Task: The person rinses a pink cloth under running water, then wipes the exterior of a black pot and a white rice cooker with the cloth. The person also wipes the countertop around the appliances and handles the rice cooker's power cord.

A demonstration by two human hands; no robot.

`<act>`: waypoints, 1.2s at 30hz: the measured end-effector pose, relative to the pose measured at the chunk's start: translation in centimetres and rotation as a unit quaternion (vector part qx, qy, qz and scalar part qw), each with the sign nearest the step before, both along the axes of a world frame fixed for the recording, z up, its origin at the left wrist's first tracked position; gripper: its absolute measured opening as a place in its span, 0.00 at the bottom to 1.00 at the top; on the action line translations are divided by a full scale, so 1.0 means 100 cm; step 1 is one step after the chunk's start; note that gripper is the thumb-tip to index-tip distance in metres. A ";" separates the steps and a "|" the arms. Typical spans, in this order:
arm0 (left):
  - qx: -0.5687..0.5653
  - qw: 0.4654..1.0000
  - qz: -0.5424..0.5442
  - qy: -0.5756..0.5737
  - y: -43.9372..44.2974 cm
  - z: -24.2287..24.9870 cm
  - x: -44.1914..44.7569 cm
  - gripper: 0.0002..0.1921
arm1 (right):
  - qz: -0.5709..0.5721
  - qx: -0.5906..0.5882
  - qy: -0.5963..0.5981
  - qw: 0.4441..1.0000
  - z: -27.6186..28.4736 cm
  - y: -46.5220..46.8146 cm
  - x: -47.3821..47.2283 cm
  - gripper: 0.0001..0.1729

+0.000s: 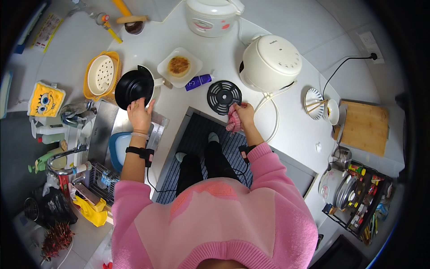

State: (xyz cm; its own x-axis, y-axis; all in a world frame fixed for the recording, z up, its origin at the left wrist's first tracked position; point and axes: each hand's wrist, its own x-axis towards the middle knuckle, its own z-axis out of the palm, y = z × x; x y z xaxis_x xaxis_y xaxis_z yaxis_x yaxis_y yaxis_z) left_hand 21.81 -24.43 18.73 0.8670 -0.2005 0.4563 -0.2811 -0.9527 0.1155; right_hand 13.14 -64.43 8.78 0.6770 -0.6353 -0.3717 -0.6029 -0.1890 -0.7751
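Observation:
My left hand (pixel 139 116) grips the near rim of a black-lined air fryer basket (pixel 134 85), fingers over the edge and thumb apart. The basket has a white handle (pixel 159 82) pointing right and is tilted at the sink's far edge. My right hand (pixel 245 114) holds a bunched pink cloth (pixel 234 119) at the counter's front edge. The cloth touches the near right rim of a round black slotted crisper plate (pixel 224 97), which lies on the counter. Behind it are a purple tube (pixel 199 82) and a white dish (pixel 164 64) holding a browned round cake (pixel 178 66).
A cream air fryer body (pixel 272 62) with a coiled cord (pixel 278 117) stands behind right, near a rice cooker (pixel 213 20). Left are a yellow basket with a white strainer (pixel 100 74), a faucet (pixel 63 159) and a blue basin (pixel 114 151). A cutting board (pixel 364 126) stands right.

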 end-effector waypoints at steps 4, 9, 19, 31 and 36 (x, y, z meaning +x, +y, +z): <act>-0.193 0.981 -0.031 -0.016 -0.020 0.015 -0.023 0.21 | -0.032 0.253 -0.079 0.964 0.010 0.009 -0.007 0.10; -0.525 0.770 0.018 0.362 -0.042 0.016 -0.071 0.22 | 0.000 0.430 -0.091 0.898 0.057 0.039 -0.024 0.06; -0.838 0.430 -0.002 0.335 0.047 0.064 -0.152 0.12 | 0.329 0.417 -0.018 0.847 0.144 0.213 0.005 0.12; -0.848 0.487 0.056 0.200 0.152 0.059 -0.235 0.15 | 0.647 -0.031 -0.528 0.549 0.169 0.457 -0.025 0.28; -0.859 0.473 0.033 0.193 0.183 0.067 -0.260 0.16 | 0.656 0.028 -0.372 0.656 0.152 0.471 0.026 0.16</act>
State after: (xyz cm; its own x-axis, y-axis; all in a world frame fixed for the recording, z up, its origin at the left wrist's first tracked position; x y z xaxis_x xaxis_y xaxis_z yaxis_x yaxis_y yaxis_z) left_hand -4.20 -6.11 25.46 0.9307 0.2118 -0.2981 0.1009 0.6348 0.7660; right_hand 15.74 -17.37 23.99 0.6352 0.6758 0.3739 0.5990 -0.1255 -0.7908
